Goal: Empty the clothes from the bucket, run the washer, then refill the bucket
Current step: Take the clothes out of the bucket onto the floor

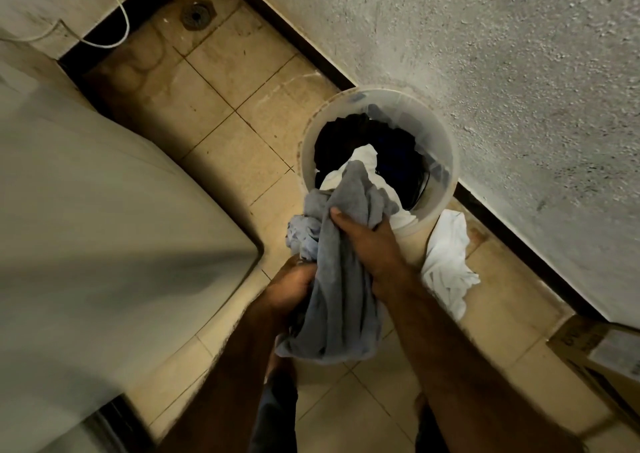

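A translucent white bucket (446,147) stands on the tiled floor against the wall, with dark clothes (391,151) and a white garment (363,161) inside. A grey cloth (341,279) hangs in front of the bucket's near rim. My right hand (367,241) grips its upper part, thumb on the fabric. My left hand (294,283) holds the bunched cloth lower down on the left. The white washer (104,210) fills the left side, its lid closed.
A white cloth (446,262) lies on the floor right of the bucket. A floor drain (196,15) sits at the far end of the tiles. A cardboard box (602,348) stands at the right edge. A white cable (114,40) hangs behind the washer.
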A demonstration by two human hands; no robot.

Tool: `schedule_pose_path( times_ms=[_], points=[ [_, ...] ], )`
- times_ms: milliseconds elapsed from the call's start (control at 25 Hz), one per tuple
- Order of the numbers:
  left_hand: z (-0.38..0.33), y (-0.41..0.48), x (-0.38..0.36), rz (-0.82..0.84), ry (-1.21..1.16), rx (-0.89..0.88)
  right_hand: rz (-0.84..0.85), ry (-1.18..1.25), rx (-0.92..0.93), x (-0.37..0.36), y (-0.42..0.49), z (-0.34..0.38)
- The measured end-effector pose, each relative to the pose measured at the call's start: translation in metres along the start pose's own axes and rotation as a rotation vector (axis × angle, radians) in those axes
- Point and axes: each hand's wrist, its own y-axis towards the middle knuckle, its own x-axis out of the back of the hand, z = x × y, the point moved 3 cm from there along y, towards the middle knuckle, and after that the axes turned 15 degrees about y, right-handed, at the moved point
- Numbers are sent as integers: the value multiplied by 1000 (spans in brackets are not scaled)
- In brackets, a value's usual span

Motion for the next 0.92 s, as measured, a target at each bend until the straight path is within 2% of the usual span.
schedule_pose_path(
  times_ms=[80,200,280,400,520,720,840,920],
  points=[
    [5,6,1,-44,-33,-48,33,55,-40,6,2,4],
    [0,9,-4,69,-346,-85,-50,41,-85,18,-7,-9],
    [-2,20,0,39,-390,-124,-109,4,-203,19,-16,-29],
    [4,29,11,-150,-145,-102,-117,66,-301,17,-25,-50],
    [8,29,17,-231,87,0,-102,185,-379,8,-21,-72],
    [1,20,24,-296,211,111,-11,382,-571,2,-27,-90],
    [0,21,32,-386,305,50,-3,263,-561,1,-27,-94],
    [1,23,37,-459,386,23,-37,105,-460,2,-25,-92]
  ],
)
